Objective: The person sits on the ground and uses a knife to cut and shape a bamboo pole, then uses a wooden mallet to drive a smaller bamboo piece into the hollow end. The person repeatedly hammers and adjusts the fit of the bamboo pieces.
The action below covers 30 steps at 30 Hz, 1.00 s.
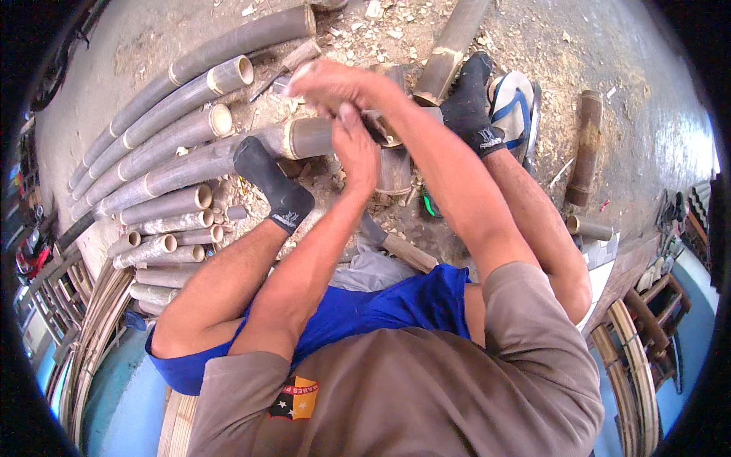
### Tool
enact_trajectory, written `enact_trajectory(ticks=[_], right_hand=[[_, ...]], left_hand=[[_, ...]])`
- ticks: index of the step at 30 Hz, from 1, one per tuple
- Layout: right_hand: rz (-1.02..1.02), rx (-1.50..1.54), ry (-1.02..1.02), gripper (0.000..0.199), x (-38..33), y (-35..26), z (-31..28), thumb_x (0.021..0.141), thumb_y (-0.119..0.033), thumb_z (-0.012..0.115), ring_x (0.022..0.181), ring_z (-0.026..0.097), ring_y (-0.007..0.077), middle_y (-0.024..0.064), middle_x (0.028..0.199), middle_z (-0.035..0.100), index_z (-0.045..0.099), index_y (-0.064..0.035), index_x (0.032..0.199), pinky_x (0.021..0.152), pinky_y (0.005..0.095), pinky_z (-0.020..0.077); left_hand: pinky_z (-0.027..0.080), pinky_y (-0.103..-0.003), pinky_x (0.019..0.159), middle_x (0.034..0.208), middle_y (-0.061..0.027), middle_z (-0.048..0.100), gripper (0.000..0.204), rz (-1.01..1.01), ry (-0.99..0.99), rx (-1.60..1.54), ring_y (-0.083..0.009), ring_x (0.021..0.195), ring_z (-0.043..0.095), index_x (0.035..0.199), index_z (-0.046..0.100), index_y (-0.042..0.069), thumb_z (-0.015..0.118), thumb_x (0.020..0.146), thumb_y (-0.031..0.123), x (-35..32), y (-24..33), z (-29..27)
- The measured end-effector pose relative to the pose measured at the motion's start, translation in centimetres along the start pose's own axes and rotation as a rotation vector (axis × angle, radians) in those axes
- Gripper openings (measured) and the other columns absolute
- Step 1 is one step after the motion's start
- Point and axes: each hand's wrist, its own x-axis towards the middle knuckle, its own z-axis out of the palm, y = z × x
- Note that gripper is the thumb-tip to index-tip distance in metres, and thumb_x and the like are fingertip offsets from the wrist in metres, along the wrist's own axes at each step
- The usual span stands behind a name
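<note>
The fisheye camera is worn on the head and looks steeply down, over the near shirt [426, 388], to the floor [632, 145]

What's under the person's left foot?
The left foot overlaps part of a long bamboo pole, visible on both sides, with shaving-strewn floor nearby. Whatever lies directly beneath is covered.

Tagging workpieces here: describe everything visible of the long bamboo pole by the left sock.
The long bamboo pole looks round and grey-brown, with a broad pale band just right of the black sock and a darker stretch beyond it. It slants up from the left toward the centre, closest to the wearer among the four long poles. The sock's toe covers part of it, probably touching. The left hand is at its right stretch; contact and the right end are unclear there.
</note>
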Motion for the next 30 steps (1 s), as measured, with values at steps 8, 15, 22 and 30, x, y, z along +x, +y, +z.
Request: enact_trajectory(ticks=[8, 15, 22, 30], right_hand=[[-0.087, -0.631, 0.394, 0.050, -4.5, -0.8, 1.6, 0.082, -0.048, 0.071, 0.079, 0.071, 0.0312, 0.0188, 0.087, 0.076, 0.075, -0.0022, 0.101, 0.075, 0.0426, 0.0567], [-0.222, -1.721, 1.030, 0.053, -28.1, -2.4, -0.5, 0.091, -0.049, 0.067, 0.093, 0.070, 0.0432, 0.0210, 0.098, 0.071, 0.066, -0.0063, 0.122, 0.086, 0.0524, 0.0558], [0.145, -0.750, 0.874, 0.052, -29.5, 7.5, 5.9, 0.094, -0.041, 0.067, 0.072, 0.070, 0.0378, 0.0162, 0.093, 0.071, 0.058, -0.0002, 0.125, 0.071, 0.0478, 0.0578], [-0.232, 0.497, 1.003, 0.034, -21.8, 11.1, 14.0, 0.090, -0.009, 0.065, 0.057, 0.060, 0.0164, 0.0053, 0.077, 0.058, 0.050, -0.0052, 0.120, 0.052, 0.0320, 0.0519]], left_hand=[[0.044, -0.046, 0.098, 0.113, -0.0209, 0.063, 0.055, 0.193, -0.061, -0.116, -0.0330, 0.106, 0.058, 0.121, 0.058, -0.001, 0.028, 0.113, 0.044, -1.4, -2.1, 1.5], [0.048, -0.050, 0.093, 0.092, -0.0243, 0.072, 0.102, 0.296, -0.906, 0.631, -0.0426, 0.100, 0.067, 0.098, 0.075, 0.002, 0.010, 0.097, 0.080, 1.9, 12.4, 5.6], [0.048, -0.046, 0.100, 0.115, -0.0209, 0.071, 0.084, 0.409, -0.860, 0.575, -0.0383, 0.113, 0.065, 0.124, 0.071, 0.007, 0.030, 0.097, 0.075, 4.1, 11.5, 1.7], [0.052, -0.051, 0.096, 0.127, -0.0155, 0.065, 0.096, 0.754, -0.759, 1.239, -0.0368, 0.116, 0.064, 0.142, 0.054, 0.015, 0.080, 0.068, 0.070, 5.5, 2.0, -5.7]])
